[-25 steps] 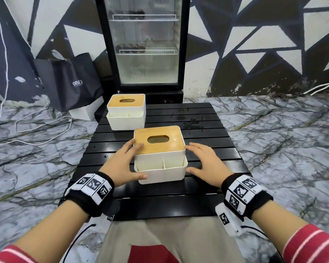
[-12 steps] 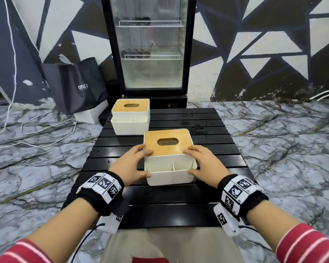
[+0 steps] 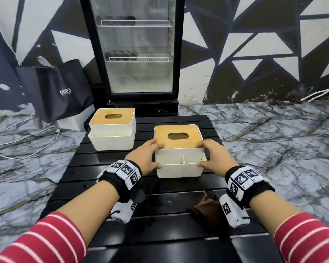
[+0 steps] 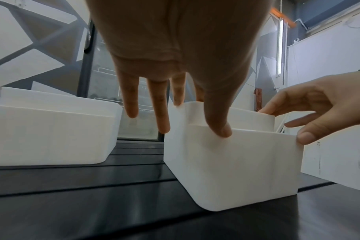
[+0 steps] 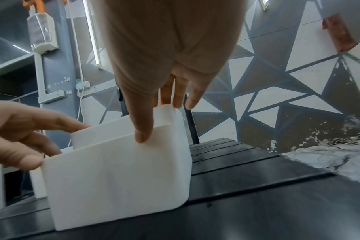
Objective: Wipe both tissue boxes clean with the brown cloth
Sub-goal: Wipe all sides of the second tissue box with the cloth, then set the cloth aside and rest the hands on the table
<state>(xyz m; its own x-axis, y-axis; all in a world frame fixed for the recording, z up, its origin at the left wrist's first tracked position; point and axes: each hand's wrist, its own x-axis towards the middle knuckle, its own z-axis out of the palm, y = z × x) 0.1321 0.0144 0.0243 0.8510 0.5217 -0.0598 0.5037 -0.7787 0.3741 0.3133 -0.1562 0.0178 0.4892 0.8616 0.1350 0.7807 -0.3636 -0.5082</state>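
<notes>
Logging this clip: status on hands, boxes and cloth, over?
Left hand and right hand grip the near tissue box by its sides. Brown cloth lies untouched under the right wrist. Far tissue box stands apart, nothing blocking.

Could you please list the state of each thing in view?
Near white tissue box with wooden lid: upright, lid on, held on both sides.
Far white tissue box with wooden lid: upright, lid on, untouched.
Brown cloth: crumpled on table, unheld.
Left hand: grips near box.
Right hand: grips near box.
Glass-door fridge: closed.
</notes>
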